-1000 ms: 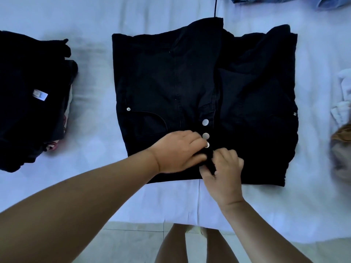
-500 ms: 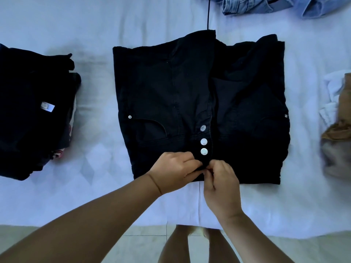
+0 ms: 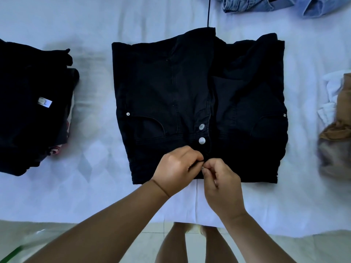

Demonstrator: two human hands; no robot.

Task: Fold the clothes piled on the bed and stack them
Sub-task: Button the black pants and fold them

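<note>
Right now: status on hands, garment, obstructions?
Left hand and right hand both pinching waistband of black jeans at the fly. Two buttons showing. Nothing blocking.

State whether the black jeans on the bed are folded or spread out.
Folded: the black jeans form a compact rectangle with layers doubled at right, and both hands pinch the fly.

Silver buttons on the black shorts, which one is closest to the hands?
The lower button, plain and smooth, just above the fingers of both hands. The other button sits farther up the fly, away from them.
</note>
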